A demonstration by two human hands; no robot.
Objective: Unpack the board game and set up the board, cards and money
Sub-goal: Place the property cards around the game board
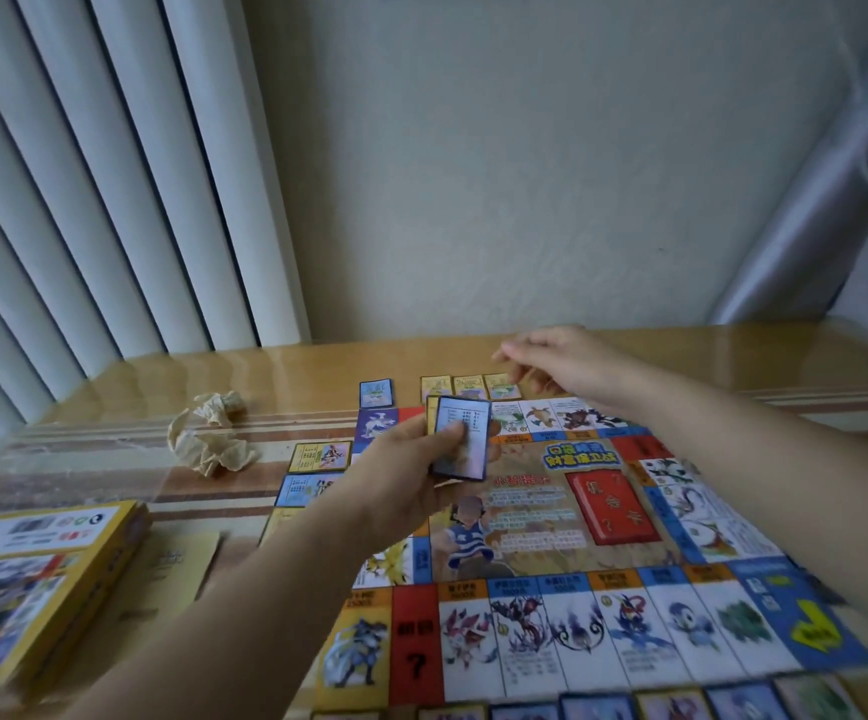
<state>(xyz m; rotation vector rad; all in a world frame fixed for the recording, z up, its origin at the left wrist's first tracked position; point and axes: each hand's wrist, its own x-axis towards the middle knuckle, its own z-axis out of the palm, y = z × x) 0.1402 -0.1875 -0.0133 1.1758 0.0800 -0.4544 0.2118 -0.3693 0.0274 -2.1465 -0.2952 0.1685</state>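
Observation:
The colourful game board [567, 517] lies flat on the wooden table [317, 366]. My left hand [406, 470] holds a small stack of cards [460, 444] above the board's far left corner. My right hand [562, 366] hovers over the board's far edge, fingers loosely bent, beside three yellow cards [468, 387] laid in a row; I cannot see anything in it. A blue card [376, 393] lies left of them. More cards [320, 456] lie along the board's left side and several [671, 706] along its near edge.
The yellow game box [32, 579] sits at the near left, with a tan paper sheet [177, 569] beside it. A crumpled paper wad [211, 433] lies on the table left of the board. A wall and vertical blinds [110, 200] stand behind the table.

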